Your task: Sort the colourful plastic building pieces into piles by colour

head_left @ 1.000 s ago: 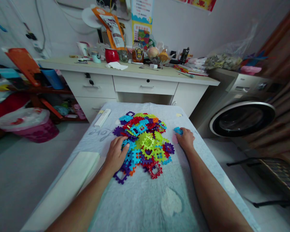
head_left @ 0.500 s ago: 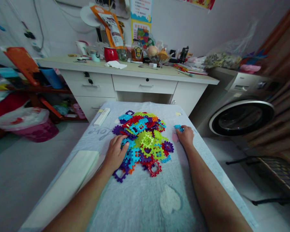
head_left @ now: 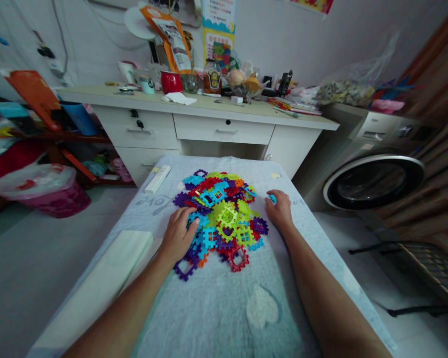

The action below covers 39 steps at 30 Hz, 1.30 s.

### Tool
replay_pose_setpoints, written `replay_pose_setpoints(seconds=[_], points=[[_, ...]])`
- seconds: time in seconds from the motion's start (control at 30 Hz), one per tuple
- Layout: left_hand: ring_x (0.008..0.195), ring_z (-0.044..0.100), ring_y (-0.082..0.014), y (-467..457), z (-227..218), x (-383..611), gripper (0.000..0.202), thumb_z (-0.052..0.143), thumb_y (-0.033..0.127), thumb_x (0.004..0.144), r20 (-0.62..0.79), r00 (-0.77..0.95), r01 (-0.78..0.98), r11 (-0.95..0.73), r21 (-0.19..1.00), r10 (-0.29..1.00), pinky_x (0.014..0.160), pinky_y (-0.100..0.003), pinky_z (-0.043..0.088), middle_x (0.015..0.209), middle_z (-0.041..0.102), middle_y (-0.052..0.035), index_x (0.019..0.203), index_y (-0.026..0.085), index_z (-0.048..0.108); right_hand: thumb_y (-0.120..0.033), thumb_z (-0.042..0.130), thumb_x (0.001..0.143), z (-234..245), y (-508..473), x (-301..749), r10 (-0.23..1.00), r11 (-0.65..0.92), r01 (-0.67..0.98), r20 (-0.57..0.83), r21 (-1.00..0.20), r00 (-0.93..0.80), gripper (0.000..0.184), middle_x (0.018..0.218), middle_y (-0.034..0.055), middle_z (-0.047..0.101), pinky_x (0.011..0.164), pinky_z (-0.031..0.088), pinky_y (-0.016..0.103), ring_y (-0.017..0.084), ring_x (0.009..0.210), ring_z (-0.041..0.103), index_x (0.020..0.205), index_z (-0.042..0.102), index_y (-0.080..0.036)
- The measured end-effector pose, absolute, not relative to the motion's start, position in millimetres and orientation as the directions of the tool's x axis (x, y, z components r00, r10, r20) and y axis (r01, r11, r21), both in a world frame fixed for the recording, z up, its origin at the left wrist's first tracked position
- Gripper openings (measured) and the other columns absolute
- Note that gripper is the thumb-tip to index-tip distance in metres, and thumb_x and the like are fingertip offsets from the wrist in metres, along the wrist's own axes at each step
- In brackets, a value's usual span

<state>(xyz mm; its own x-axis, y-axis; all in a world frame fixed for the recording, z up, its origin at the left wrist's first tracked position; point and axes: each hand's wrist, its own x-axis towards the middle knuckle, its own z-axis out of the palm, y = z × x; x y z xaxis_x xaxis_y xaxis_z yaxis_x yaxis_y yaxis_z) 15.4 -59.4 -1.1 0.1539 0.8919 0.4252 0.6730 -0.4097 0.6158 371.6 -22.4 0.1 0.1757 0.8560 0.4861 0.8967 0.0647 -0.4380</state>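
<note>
A heap of colourful plastic interlocking blocks [head_left: 227, 217] with notched edges lies on the cloth-covered table, in purple, red, blue, lime green and orange. Against the heap's left side rests my left hand [head_left: 178, 232], open, its thumb apart from the fingers and touching blue blocks. To the right of the heap, my right hand [head_left: 280, 209] is closed over a blue interlocking block [head_left: 272, 198], most of which the fingers hide. A red square frame block [head_left: 239, 258] and a purple one [head_left: 185, 268] lie at the heap's near edge.
A white oblong box [head_left: 158, 179] lies at the table's far left, and a folded white sheet [head_left: 123, 263] along the left edge. Behind stands a white drawer desk [head_left: 224, 128] with jars and packets. A washing machine [head_left: 373, 164] is at the right, a pink bin [head_left: 52, 194] at the left.
My right hand has shifted slightly left toward the heap and now covers more of the blue block. My left hand stays where it was.
</note>
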Motion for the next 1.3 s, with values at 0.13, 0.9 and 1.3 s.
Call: replay_pose_setpoints(seconds=[0.13, 0.9, 1.3], points=[[0.116, 0.053, -0.0264, -59, -1, 16, 0.037, 0.043, 0.043, 0.094, 0.426, 0.153, 0.668, -0.411, 0.621, 0.892, 0.105, -0.047, 0.042, 0.118, 0.060, -0.0117, 0.117, 0.018, 0.058, -0.028, 0.049, 0.092, 3, -24, 352, 0.899, 0.256, 0.882, 0.434, -0.395, -0.067, 0.034, 0.135, 0.0093, 0.058, 0.105, 0.035, 0.046, 0.027, 0.123, 0.048, 0.121, 0.066, -0.025], [0.115, 0.055, -0.0262, -60, 0, 16, 0.036, 0.044, 0.042, 0.094, 0.431, 0.152, 0.671, -0.413, 0.616, 0.890, 0.105, -0.046, 0.043, 0.118, 0.061, -0.0111, 0.117, 0.019, 0.059, -0.022, 0.043, 0.084, -1, -18, 380, 0.766, 0.116, 0.860, 0.596, -0.497, 0.241, 0.042, 0.129, 0.0165, 0.059, 0.106, 0.039, 0.048, 0.027, 0.123, 0.051, 0.120, 0.062, -0.014], [0.116, 0.054, -0.0265, -59, -2, 16, 0.037, 0.044, 0.042, 0.094, 0.435, 0.150, 0.665, -0.416, 0.620, 0.888, 0.105, -0.046, 0.043, 0.117, 0.060, -0.0115, 0.117, 0.018, 0.059, -0.032, 0.047, 0.079, -8, -18, 415, 0.756, -0.141, 0.649, 0.343, -0.747, 0.558, 0.049, 0.107, 0.0140, 0.069, 0.088, 0.047, 0.038, 0.026, 0.096, 0.061, 0.119, 0.063, -0.009]])
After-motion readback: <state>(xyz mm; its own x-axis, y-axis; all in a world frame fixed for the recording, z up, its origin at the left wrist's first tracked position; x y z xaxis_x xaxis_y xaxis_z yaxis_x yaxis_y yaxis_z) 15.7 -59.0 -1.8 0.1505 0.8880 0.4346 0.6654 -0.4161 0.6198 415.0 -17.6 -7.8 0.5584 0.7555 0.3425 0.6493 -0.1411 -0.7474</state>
